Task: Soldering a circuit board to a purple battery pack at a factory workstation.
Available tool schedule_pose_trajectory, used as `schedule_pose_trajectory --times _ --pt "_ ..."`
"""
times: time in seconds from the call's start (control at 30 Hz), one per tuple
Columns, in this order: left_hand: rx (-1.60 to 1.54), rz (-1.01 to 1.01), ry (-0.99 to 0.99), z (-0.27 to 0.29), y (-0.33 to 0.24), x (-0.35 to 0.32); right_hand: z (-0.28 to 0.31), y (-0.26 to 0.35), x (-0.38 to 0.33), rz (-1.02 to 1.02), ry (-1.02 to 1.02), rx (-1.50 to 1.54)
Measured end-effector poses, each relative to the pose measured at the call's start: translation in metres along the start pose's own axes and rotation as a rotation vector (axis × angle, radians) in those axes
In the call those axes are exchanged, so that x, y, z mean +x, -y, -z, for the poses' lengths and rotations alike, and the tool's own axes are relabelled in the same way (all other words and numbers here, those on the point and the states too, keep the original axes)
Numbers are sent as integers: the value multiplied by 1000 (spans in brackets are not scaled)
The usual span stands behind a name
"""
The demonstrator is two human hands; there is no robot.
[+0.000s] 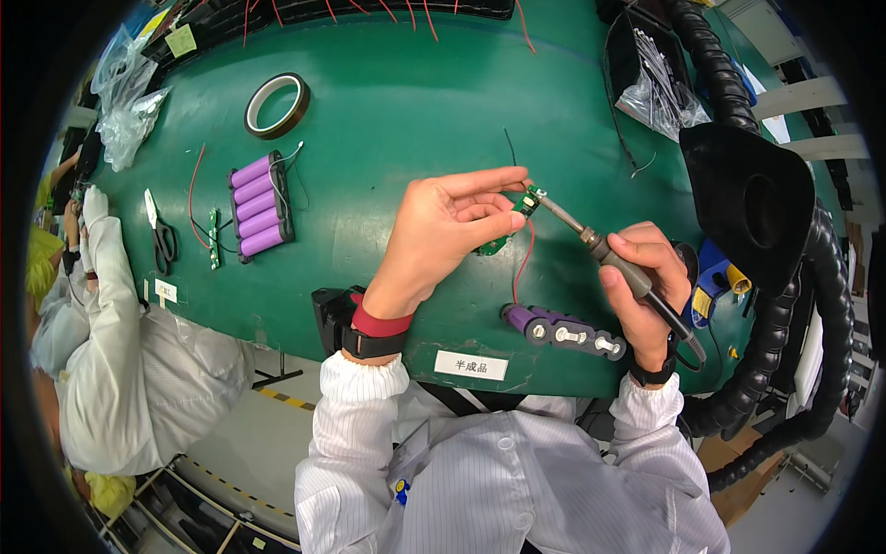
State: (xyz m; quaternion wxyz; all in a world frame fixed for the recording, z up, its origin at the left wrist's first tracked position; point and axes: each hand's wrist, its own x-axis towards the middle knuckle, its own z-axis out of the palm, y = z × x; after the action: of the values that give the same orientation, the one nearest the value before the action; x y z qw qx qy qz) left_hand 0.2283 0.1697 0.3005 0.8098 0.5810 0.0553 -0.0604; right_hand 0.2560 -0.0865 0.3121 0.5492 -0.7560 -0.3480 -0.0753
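Between the fingertips of my left hand (452, 226) a small green circuit board (527, 202) is pinched above the bench. My right hand (651, 277) grips a soldering iron (630, 275), its tip at the board's upper right edge; whether they touch I cannot tell. A red wire (527, 258) runs from the board down toward a purple battery pack (561, 333) with a dark holder and metal end contacts. That pack lies near the bench's front edge, below my hands. A dark thin wire (509, 146) sticks up beyond my left fingers. Part of the board is hidden by those fingers.
Left on the green bench (369, 102) lie another purple battery pack (261, 205), a narrow board (214, 240), scissors (163, 231) and a tape roll (277, 105). A black extraction hood (748, 198) and a blue solder-reel stand (709, 282) flank my right hand. A co-worker's white sleeve (115, 286) reaches in at left.
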Motion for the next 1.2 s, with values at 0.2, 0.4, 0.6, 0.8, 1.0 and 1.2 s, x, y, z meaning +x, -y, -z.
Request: schedule_pose_trajectory --times 0.2,0.4,0.6,0.8,1.0,1.2 --pt "15 -1 0 -1 1 0 0 1 -1 -11 -5 15" --pt "18 -35 18 -1 2 0 1 1 -4 -72 -24 45" --pt "38 -19 16 0 0 -1 0 1 -3 -64 -17 40" --pt "14 -16 19 1 1 -1 -1 2 2 28 24 7" --pt "29 -11 21 2 1 1 -1 4 3 19 20 8" --pt "-8 -47 48 2 4 2 -1 6 1 -79 -34 63"
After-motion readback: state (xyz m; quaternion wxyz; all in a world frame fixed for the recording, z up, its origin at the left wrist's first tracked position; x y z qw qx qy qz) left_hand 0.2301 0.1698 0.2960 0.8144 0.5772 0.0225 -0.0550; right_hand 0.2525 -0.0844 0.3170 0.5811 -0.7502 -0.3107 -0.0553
